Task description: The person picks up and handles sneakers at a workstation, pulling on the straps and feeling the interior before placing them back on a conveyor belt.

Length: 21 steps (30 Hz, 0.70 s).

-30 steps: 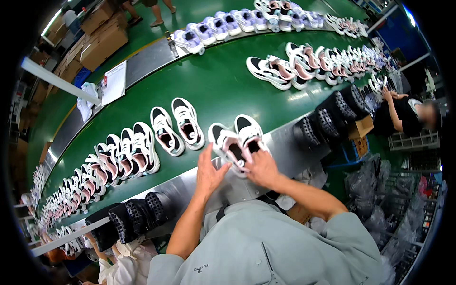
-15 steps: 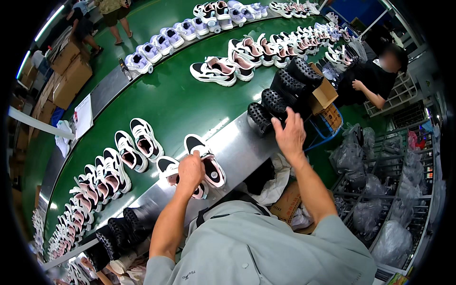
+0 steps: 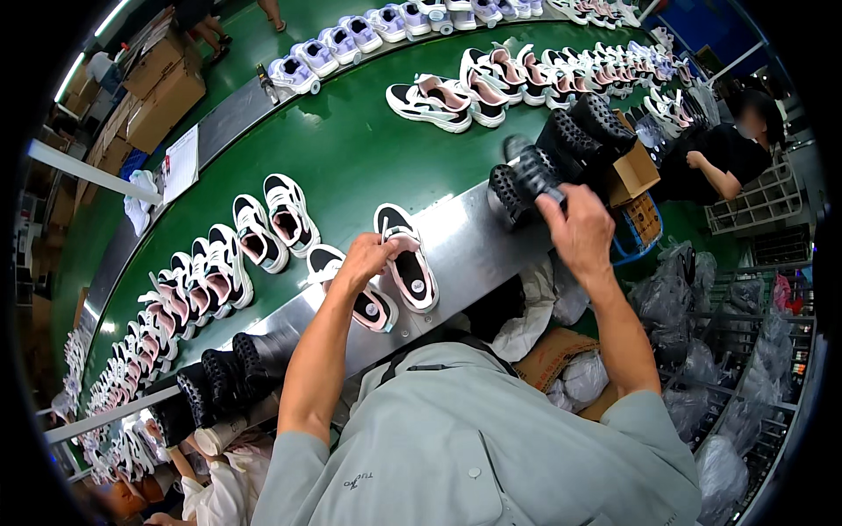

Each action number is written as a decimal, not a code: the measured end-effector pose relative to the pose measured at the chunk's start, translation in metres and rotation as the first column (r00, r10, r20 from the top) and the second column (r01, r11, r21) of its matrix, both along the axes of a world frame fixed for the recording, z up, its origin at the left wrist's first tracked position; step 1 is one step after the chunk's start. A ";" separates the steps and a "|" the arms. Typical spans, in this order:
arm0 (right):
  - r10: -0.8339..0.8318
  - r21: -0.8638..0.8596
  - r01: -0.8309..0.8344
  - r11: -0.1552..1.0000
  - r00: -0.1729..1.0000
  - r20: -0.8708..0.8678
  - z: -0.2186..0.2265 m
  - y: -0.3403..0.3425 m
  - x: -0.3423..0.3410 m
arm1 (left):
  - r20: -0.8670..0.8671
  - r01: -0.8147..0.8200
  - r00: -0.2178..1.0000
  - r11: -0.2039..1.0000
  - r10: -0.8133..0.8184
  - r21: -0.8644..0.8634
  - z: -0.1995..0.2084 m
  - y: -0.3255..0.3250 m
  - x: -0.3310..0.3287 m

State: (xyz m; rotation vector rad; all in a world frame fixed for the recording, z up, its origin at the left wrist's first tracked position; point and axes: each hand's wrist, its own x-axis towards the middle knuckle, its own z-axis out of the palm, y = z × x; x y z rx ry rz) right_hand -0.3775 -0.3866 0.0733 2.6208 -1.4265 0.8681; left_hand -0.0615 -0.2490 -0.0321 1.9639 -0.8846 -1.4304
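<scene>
Head view — our left hand [image 3: 364,259] rests curled on a pink-lined sneaker [image 3: 355,294], its grip unclear; our right hand [image 3: 579,230] holds a black sole [image 3: 531,171].

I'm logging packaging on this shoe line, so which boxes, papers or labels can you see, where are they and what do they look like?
Brown cardboard boxes: stacked far left beside the belt, plain.
White paper sheet: on the grey belt edge, rectangular, print too small to tell.
Open brown carton: right of the black soles, beyond the right hand.
Small round sticker: inside the sneaker by the left hand.
</scene>
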 end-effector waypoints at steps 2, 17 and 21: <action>0.090 0.516 -0.110 0.849 0.994 0.065 0.009 0.046 0.020 | 0.018 -0.002 1.000 0.998 0.003 -0.062 -0.001 0.001 0.000; 0.103 0.408 -0.030 0.913 0.982 -0.158 -0.163 0.120 0.082 | 0.432 0.510 0.851 0.668 -0.299 -0.541 -0.034 -0.017 -0.054; 0.117 0.556 -0.140 0.819 0.990 0.078 -0.124 0.120 0.072 | 0.294 0.128 0.956 0.883 0.012 -0.451 -0.037 0.012 -0.060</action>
